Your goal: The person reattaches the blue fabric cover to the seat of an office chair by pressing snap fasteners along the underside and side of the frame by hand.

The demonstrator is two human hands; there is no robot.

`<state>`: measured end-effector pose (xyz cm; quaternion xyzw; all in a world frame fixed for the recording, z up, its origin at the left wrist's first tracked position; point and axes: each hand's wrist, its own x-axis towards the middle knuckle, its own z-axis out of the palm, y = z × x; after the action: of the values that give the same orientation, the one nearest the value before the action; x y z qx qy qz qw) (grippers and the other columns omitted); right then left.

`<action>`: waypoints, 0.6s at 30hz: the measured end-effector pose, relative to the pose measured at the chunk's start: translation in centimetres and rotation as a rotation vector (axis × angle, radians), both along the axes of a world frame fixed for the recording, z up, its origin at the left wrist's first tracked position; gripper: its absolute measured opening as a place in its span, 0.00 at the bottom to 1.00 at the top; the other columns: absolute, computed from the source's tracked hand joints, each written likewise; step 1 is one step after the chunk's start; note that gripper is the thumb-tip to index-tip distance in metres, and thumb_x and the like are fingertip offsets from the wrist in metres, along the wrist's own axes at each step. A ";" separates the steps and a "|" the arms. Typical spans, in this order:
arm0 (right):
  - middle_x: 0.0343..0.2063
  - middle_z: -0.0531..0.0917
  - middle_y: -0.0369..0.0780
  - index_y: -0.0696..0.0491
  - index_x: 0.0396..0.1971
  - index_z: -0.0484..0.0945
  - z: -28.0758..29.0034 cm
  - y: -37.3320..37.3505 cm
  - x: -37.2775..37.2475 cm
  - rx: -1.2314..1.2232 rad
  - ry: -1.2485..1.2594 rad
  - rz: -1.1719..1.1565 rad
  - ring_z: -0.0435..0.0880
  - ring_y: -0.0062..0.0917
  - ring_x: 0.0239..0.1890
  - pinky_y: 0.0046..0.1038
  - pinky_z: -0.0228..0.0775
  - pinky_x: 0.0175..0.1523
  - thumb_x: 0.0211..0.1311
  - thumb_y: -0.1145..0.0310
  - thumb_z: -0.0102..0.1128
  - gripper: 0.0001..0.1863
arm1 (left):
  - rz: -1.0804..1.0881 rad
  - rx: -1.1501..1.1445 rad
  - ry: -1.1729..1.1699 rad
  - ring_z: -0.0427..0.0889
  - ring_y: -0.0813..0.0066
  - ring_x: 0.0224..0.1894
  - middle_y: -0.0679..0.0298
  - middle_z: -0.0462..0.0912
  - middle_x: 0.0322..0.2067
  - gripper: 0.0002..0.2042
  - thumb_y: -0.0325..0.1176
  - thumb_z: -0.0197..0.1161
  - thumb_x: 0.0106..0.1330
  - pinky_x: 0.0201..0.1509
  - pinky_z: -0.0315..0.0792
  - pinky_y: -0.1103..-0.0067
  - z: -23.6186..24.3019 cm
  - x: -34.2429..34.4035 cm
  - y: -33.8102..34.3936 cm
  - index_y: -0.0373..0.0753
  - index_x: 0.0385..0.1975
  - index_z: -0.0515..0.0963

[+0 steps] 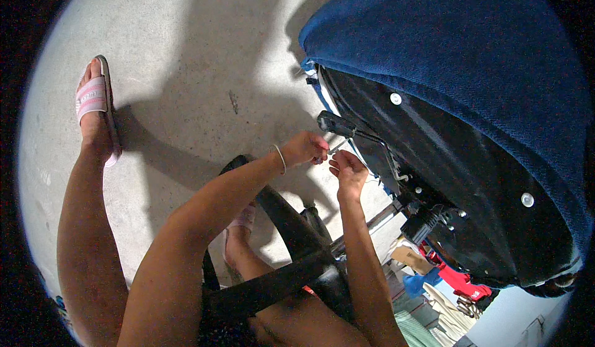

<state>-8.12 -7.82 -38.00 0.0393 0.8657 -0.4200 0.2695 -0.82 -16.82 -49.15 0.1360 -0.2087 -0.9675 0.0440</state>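
My left hand (305,148), with a pale bracelet on its wrist, has its thumb and fingers pinched together. Close beside it, my right hand (349,169) has curled fingers, with the tips near the left fingertips. A thin pale strip or cord (338,145) runs between the hands and toward the edge of a seat; its exact kind is too small to make out. The seat lies tipped over, its black underside (434,155) facing my hands and a dark blue fabric cover (446,43) over its outer side. Just above the hands sits a black lever handle (336,122) on a bent metal rod.
Black chair-base legs (266,288) stand between my own legs. A metal post (381,218) joins toward the seat's mechanism (424,223). At the lower right lie a cardboard piece (411,258), red cloth (458,282) and cream cloth (443,316). The floor (149,31) is grey concrete.
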 end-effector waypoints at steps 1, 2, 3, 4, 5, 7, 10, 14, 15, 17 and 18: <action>0.26 0.80 0.39 0.60 0.36 0.76 -0.1 -0.1 0.0 0.015 -0.048 -0.033 0.78 0.22 0.24 0.23 0.73 0.31 0.51 0.71 0.64 0.13 | -0.001 0.001 0.000 0.76 0.74 0.20 0.60 0.78 0.19 0.01 0.21 0.59 0.55 0.22 0.69 0.79 -0.2 0.0 0.1 0.31 0.26 0.76; 0.26 0.80 0.39 0.60 0.35 0.76 -0.1 -0.1 0.0 0.030 -0.096 -0.066 0.78 0.23 0.25 0.24 0.73 0.32 0.50 0.71 0.65 0.13 | -0.003 0.002 0.000 0.76 0.74 0.20 0.60 0.78 0.19 0.01 0.21 0.58 0.55 0.22 0.69 0.79 -0.4 0.0 0.2 0.31 0.26 0.76; 0.27 0.79 0.38 0.59 0.35 0.76 -0.2 -0.2 0.0 0.045 -0.144 -0.100 0.78 0.23 0.25 0.24 0.73 0.33 0.50 0.71 0.65 0.13 | -0.010 0.015 0.062 0.76 0.76 0.21 0.62 0.79 0.21 0.04 0.26 0.61 0.55 0.24 0.70 0.80 -0.6 0.1 0.3 0.33 0.28 0.77; 0.26 0.79 0.38 0.59 0.34 0.76 -0.4 0.0 0.0 -0.002 -0.117 -0.099 0.78 0.23 0.25 0.24 0.73 0.33 0.50 0.72 0.65 0.12 | -0.018 0.029 0.123 0.76 0.78 0.23 0.64 0.80 0.24 0.07 0.31 0.63 0.56 0.25 0.70 0.81 -0.8 0.3 0.3 0.36 0.30 0.77; 0.25 0.79 0.38 0.59 0.34 0.76 -0.7 0.3 -0.1 -0.049 -0.091 -0.099 0.77 0.23 0.25 0.24 0.73 0.34 0.51 0.73 0.64 0.11 | -0.027 0.043 0.184 0.77 0.79 0.25 0.65 0.81 0.26 0.10 0.36 0.65 0.56 0.27 0.70 0.82 -1.0 0.5 0.3 0.38 0.32 0.78; 0.24 0.79 0.39 0.60 0.32 0.76 -1.0 0.5 0.0 -0.143 -0.038 -0.098 0.77 0.23 0.25 0.25 0.73 0.34 0.52 0.75 0.62 0.08 | -0.131 -0.117 0.157 0.77 0.78 0.25 0.65 0.81 0.26 0.10 0.35 0.65 0.56 0.27 0.71 0.81 -1.2 -0.3 0.3 0.37 0.33 0.78; 0.24 0.79 0.39 0.60 0.30 0.76 -0.9 0.4 -0.4 -0.139 -0.002 -0.149 0.78 0.23 0.24 0.25 0.74 0.34 0.54 0.76 0.60 0.05 | -0.144 -0.162 0.149 0.78 0.77 0.26 0.64 0.81 0.25 0.10 0.34 0.65 0.56 0.28 0.71 0.80 -1.3 -1.0 0.8 0.36 0.33 0.77; 0.24 0.79 0.41 0.62 0.30 0.76 -0.6 -0.4 -0.4 -0.083 0.024 -0.235 0.78 0.24 0.23 0.24 0.76 0.30 0.54 0.77 0.60 0.05 | -0.067 0.106 0.239 0.78 0.75 0.25 0.64 0.81 0.25 0.11 0.35 0.65 0.56 0.28 0.72 0.78 -1.8 -1.0 1.4 0.36 0.33 0.77; 0.25 0.79 0.42 0.63 0.31 0.75 -0.5 -0.7 -0.3 -0.049 0.026 -0.261 0.78 0.24 0.22 0.24 0.76 0.29 0.53 0.78 0.59 0.06 | -0.069 0.065 0.216 0.78 0.75 0.26 0.64 0.80 0.25 0.10 0.34 0.65 0.56 0.29 0.72 0.78 -2.1 -1.1 1.5 0.36 0.33 0.77; 0.25 0.80 0.40 0.59 0.30 0.76 -0.5 0.0 -0.3 -0.084 0.019 -0.217 0.80 0.24 0.24 0.24 0.76 0.30 0.53 0.76 0.61 0.05 | -0.088 -0.018 0.182 0.77 0.75 0.26 0.65 0.80 0.24 0.09 0.34 0.65 0.56 0.30 0.71 0.78 -1.7 -1.2 1.5 0.37 0.31 0.76; 0.25 0.81 0.40 0.58 0.29 0.76 -0.5 0.3 -0.3 -0.100 0.015 -0.194 0.81 0.24 0.25 0.25 0.76 0.30 0.53 0.74 0.62 0.05 | -0.056 -0.027 0.199 0.77 0.75 0.27 0.65 0.79 0.23 0.09 0.35 0.64 0.57 0.30 0.71 0.78 -1.6 -1.2 1.5 0.38 0.30 0.76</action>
<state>-8.47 -7.51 -38.45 0.1061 0.8377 -0.4872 0.2227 -2.06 -15.32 -50.72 0.0330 -0.2199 -0.9742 0.0393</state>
